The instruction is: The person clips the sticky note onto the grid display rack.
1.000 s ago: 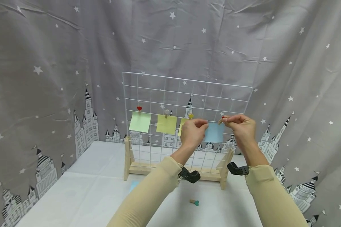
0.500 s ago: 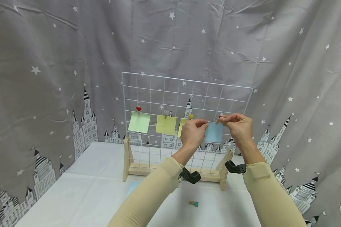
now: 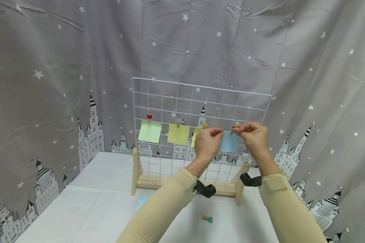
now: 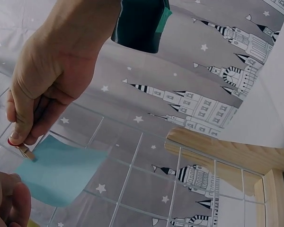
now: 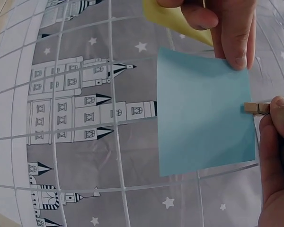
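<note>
A light blue square note (image 3: 229,143) lies against the white wire grid, right of its middle. My left hand (image 3: 207,143) pinches the note's upper left corner between thumb and fingers. With thumb and fingertips, my right hand (image 3: 254,137) grips a small wooden clothespin (image 5: 256,109) that has a red heart on its end. In the right wrist view the clothespin's tip overlaps the note's top edge, near the middle. Whether it also clips a wire cannot be told. Behind the left hand, a yellow note (image 3: 195,135) under a yellow-heart clothespin (image 3: 204,125) is partly hidden.
A green note (image 3: 150,132) and another yellow note (image 3: 178,135) hang clipped to the grid's left. Its wooden stand (image 3: 152,182) rests on the white table (image 3: 79,202). A teal-heart clothespin (image 3: 208,219) lies in front; another blue note (image 3: 142,201) is partly behind the left sleeve.
My right hand has moved slightly left, bringing the red-heart clothespin from the note's right corner in along its top edge. The left hand stays on the note's corner.
</note>
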`<state>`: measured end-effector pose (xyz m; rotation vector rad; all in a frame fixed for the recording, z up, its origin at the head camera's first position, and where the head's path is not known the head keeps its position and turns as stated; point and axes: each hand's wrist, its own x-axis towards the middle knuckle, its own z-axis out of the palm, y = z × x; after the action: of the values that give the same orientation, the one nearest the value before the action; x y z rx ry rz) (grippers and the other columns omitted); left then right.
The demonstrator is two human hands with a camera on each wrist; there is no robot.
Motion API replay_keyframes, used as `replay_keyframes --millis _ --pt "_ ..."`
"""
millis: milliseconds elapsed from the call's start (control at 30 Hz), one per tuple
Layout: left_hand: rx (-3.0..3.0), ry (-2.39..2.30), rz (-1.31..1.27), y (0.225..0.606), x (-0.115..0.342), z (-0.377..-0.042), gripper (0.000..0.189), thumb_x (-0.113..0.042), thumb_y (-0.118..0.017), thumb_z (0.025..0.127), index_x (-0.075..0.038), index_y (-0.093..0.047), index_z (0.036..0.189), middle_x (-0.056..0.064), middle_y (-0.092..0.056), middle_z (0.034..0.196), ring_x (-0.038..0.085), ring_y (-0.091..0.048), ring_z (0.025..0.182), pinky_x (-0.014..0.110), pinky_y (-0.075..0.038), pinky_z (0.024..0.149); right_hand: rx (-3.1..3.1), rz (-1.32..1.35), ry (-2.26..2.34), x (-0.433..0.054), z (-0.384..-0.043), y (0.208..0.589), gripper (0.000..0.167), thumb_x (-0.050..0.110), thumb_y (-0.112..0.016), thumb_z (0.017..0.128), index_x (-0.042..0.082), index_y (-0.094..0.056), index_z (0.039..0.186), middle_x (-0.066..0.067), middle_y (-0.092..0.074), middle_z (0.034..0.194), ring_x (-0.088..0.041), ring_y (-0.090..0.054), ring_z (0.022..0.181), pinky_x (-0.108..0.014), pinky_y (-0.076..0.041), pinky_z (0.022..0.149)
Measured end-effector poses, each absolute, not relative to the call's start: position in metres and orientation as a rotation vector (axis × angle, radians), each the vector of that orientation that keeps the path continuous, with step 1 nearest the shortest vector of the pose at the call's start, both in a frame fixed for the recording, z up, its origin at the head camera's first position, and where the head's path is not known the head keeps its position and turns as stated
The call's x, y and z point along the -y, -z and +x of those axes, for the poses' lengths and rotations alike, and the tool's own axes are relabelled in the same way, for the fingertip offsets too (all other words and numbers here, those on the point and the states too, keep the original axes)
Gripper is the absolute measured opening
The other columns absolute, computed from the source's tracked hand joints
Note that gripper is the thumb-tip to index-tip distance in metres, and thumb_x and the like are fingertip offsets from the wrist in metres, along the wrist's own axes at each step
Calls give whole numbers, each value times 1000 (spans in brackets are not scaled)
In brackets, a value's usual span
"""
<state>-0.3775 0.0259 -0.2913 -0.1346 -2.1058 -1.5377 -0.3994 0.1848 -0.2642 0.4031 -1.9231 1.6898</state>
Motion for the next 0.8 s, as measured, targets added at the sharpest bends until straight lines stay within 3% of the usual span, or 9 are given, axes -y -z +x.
replay_keyframes --millis 400,600,800 --pt "2102 1492 -122 293 -27 -379 12 -30 -75 95 -27 -82 104 -6 -80 105 11 -74 81 25 -48 55 1960 402 -1662 -184 -400 266 23 -1 -81 86 -18 -65 83 -6 -81 88 -4 -75 84 -18 -58 80" --pt "2093 1502 -125 294 -27 -380 12 -31 -75 95 -27 -82 104 -6 -80 106 13 -74 83 26 -49 57 1991 404 -1647 -183 -399 264 22 0 -79 89 -17 -65 85 5 -79 83 -7 -76 89 -17 -57 83" --pt "2092 1503 -123 295 -28 -380 12 -31 -75 95 -28 -82 104 -6 -80 107 13 -73 81 25 -48 55 1994 439 -1658 -183 -398 264 22 -1 -77 90 -18 -65 84 2 -80 86 -5 -75 89 -17 -57 80"
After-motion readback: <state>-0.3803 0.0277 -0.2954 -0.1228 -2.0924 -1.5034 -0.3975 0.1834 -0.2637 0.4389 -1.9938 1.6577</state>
